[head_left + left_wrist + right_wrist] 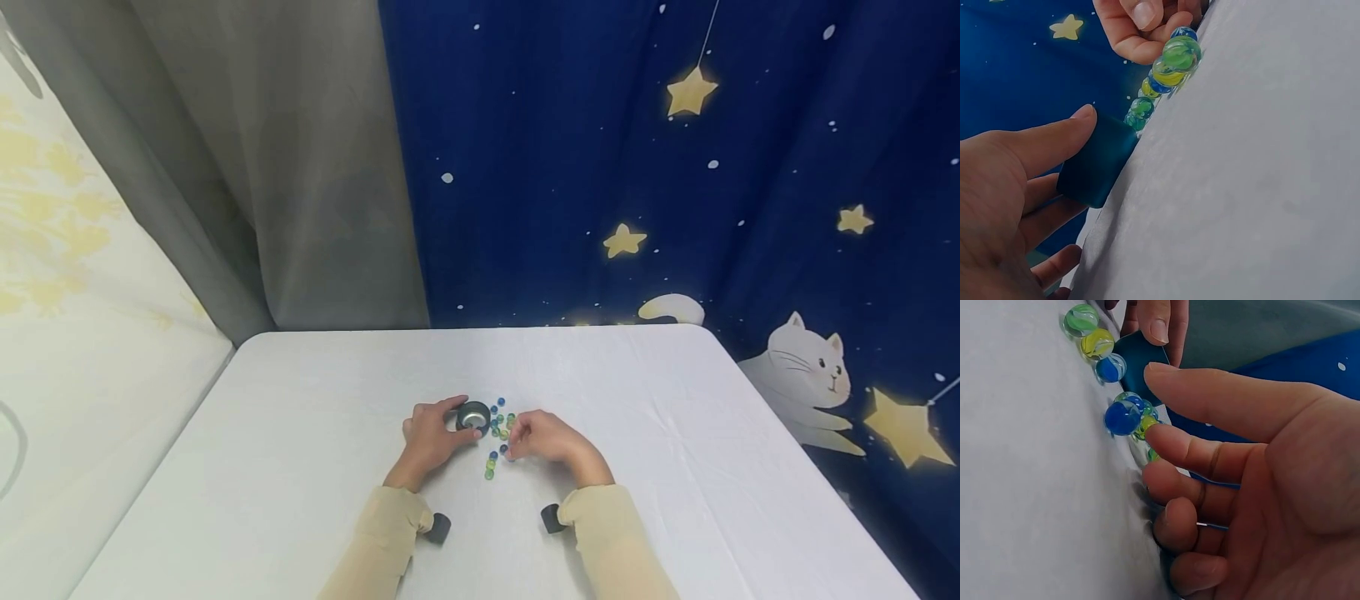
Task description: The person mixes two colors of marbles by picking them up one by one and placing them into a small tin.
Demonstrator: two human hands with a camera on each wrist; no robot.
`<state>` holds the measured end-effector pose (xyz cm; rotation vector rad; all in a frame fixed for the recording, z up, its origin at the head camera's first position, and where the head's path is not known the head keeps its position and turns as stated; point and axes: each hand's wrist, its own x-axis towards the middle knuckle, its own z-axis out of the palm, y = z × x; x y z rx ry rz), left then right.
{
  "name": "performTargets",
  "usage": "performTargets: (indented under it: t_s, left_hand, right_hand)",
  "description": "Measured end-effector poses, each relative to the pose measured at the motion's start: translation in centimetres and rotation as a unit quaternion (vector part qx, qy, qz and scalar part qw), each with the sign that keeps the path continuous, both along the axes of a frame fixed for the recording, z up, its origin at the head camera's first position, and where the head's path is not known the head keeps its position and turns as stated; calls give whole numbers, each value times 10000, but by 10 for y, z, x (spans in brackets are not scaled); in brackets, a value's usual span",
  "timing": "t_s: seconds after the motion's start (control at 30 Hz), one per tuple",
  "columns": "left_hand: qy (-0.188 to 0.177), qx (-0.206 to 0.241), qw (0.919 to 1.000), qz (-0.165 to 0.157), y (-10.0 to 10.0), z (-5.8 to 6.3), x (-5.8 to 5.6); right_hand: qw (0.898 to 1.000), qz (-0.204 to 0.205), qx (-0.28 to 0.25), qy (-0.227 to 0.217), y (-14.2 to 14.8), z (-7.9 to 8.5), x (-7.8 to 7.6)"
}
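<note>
A small round dark tin (473, 418) with a silvery inside stands upright on the table. My left hand (431, 435) holds it from the left, thumb at the near side and fingers round the far side. Several glass marbles (501, 419) in blue, green and yellow lie just right of the tin. Nearer to me, a short row has a green marble (489, 474) at its front end. Beside the marbles is my right hand (551, 437), fingers loosely bent. In the right wrist view its thumb and index finger stand apart near a blue marble (1122, 418), with nothing between them.
White cloth covers the table (337, 375). Behind its far edge hang a grey curtain (322, 167) and a dark blue curtain (540, 167) with stars and a cat. Each sleeve has a small black device (437, 528) at the wrist.
</note>
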<state>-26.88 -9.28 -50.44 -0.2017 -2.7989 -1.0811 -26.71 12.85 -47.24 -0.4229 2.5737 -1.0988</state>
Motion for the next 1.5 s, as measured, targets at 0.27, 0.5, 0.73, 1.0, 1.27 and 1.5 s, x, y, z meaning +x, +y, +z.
performTargets:
  t_s: [0.27,0.5,0.73,1.0,1.27,1.5]
  left_hand:
    - [-71,9,10000,22,-1,1,-1]
    - [-77,-13,10000,34,-1,1,-3]
    - [-114,-77,9999,86,1,3,0]
    - [-88,67,9999,66,1,2,0]
    - [-309,698,9969,-208,2,3,-1]
    - [-498,683,9964,-119,3,5,0]
  right_hand:
    - [9999,-24,150,-37,-3,2,2]
    - [9995,-55,304,-6,-6,2,2]
    - [9992,-94,381,29,-5,0,5]
    - [9990,-144,414,51,-5,-1,4]
    - [9996,-47,262,80,-4,-1,4]
    - [9998,4,90,149,-1,4,5]
